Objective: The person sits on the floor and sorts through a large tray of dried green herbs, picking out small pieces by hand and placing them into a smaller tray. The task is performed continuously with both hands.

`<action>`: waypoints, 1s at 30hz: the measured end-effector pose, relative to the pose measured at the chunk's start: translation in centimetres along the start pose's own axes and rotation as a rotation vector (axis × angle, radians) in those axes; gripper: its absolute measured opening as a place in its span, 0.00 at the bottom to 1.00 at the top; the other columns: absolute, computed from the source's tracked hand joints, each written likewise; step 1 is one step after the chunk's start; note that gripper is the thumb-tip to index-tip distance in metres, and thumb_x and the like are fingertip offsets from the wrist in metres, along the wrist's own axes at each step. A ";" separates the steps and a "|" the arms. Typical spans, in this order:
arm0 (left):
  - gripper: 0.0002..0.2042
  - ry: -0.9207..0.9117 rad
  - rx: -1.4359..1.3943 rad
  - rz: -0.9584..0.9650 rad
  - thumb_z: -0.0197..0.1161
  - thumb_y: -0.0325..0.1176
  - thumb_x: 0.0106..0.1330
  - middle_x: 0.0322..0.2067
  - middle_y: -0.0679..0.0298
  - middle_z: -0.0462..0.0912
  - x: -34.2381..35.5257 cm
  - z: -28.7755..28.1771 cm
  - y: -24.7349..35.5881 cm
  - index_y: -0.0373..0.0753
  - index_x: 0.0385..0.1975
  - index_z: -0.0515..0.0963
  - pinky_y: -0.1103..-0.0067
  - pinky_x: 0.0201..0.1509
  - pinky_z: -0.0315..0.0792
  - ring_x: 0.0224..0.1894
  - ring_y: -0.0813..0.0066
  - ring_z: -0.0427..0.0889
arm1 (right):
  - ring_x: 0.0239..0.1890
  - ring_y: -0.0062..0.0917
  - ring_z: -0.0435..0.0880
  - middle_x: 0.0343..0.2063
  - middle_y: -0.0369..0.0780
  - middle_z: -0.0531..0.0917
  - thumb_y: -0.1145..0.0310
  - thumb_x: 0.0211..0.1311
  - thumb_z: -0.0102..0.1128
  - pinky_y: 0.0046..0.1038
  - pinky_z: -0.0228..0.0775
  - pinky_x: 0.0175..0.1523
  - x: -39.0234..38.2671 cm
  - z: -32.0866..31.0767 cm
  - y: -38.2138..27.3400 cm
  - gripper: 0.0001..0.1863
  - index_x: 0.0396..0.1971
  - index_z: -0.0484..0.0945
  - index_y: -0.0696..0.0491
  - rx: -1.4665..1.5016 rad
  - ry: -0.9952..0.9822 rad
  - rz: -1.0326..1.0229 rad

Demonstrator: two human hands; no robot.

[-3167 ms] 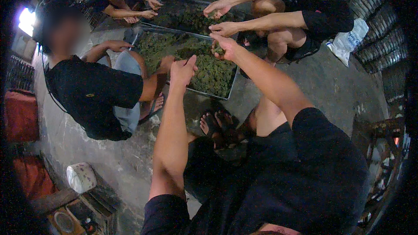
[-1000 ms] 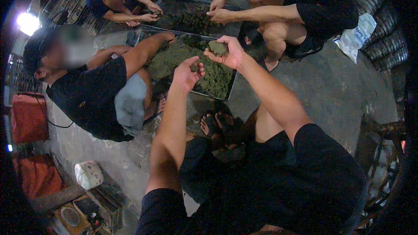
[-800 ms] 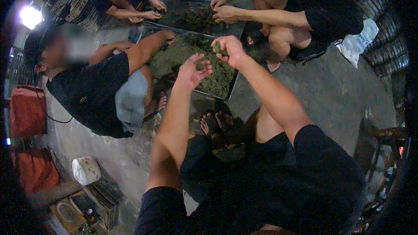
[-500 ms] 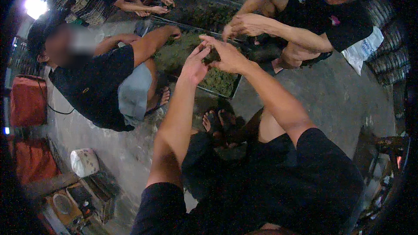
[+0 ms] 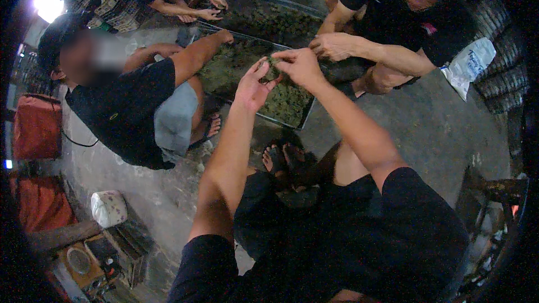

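Observation:
My left hand (image 5: 254,88) is raised over a shallow metal tray (image 5: 308,114), its fingers curled together at the tips. My right hand (image 5: 302,68) meets it from the right with thumb and fingers pinched. A small greenish clump (image 5: 273,68) shows between the fingertips of both hands; its exact shape is blurred. Loose, crumbly green-brown material (image 5: 289,104) fills the tray below. Its kind is too dim to tell.
A person in a dark shirt (image 5: 126,106) squats at the left, one hand over the tray. Another person (image 5: 387,33) sits at the far right. Beyond, a person's hands (image 5: 213,10) work beside a second tray of dark material (image 5: 281,19). A white bag (image 5: 470,67) stands right.
My right hand's fingers have drawn back a little to the right and bent into a pinch; the greenish clump shows more plainly. The person at far right has shifted their hands rightward.

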State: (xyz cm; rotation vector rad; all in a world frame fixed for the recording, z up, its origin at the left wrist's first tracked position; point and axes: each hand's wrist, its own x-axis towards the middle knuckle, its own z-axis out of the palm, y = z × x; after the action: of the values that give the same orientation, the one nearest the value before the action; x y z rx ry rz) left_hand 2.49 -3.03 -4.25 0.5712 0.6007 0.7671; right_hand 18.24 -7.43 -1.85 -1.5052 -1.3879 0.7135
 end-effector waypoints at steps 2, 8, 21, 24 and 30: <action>0.12 0.055 -0.092 -0.041 0.58 0.37 0.66 0.41 0.66 0.74 -0.2 -0.1 0.2 0.40 0.45 0.71 0.73 0.44 0.72 0.42 0.73 0.74 | 0.37 0.30 0.82 0.37 0.41 0.82 0.71 0.53 0.58 0.27 0.76 0.37 -0.1 -0.7 0.4 0.15 0.41 0.79 0.58 0.521 -0.018 0.334; 0.16 0.337 -0.165 -0.256 0.65 0.46 0.59 0.23 0.64 0.73 0.4 0.1 1.0 0.40 0.29 0.70 0.78 0.27 0.73 0.26 0.72 0.73 | 0.29 0.24 0.79 0.31 0.38 0.78 0.65 0.61 0.53 0.24 0.71 0.27 0.5 -2.5 5.6 0.10 0.39 0.71 0.54 1.147 -0.076 0.660; 0.13 0.331 0.048 -0.186 0.66 0.44 0.59 0.24 0.66 0.74 0.6 0.5 0.7 0.44 0.31 0.72 0.82 0.24 0.63 0.22 0.75 0.70 | 0.05 0.16 0.51 0.04 0.30 0.56 0.39 0.61 0.50 0.21 0.42 0.12 0.5 -1.6 0.0 0.30 0.08 0.63 0.47 0.754 0.292 0.577; 0.13 0.259 0.018 -0.227 0.66 0.46 0.59 0.27 0.68 0.76 0.5 0.3 0.4 0.46 0.34 0.75 0.82 0.26 0.65 0.24 0.75 0.71 | 0.22 0.29 0.74 0.15 0.38 0.72 0.46 0.56 0.58 0.30 0.65 0.30 0.8 -1.0 1.0 0.23 0.22 0.75 0.53 0.256 0.270 0.403; 0.17 0.226 0.261 -0.259 0.67 0.47 0.57 0.47 0.69 0.72 0.5 -0.8 -0.2 0.48 0.44 0.77 0.76 0.36 0.67 0.43 0.75 0.68 | 0.38 0.40 0.81 0.33 0.46 0.81 0.64 0.43 0.69 0.35 0.71 0.46 -1.2 0.2 -0.1 0.19 0.37 0.79 0.55 -0.254 -0.071 -0.086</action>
State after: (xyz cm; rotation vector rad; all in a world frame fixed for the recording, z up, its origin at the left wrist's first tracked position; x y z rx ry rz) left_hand 2.29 -2.53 -5.07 0.6349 0.9740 0.5138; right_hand 17.83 -8.51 -2.06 -1.6160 -1.6356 0.5570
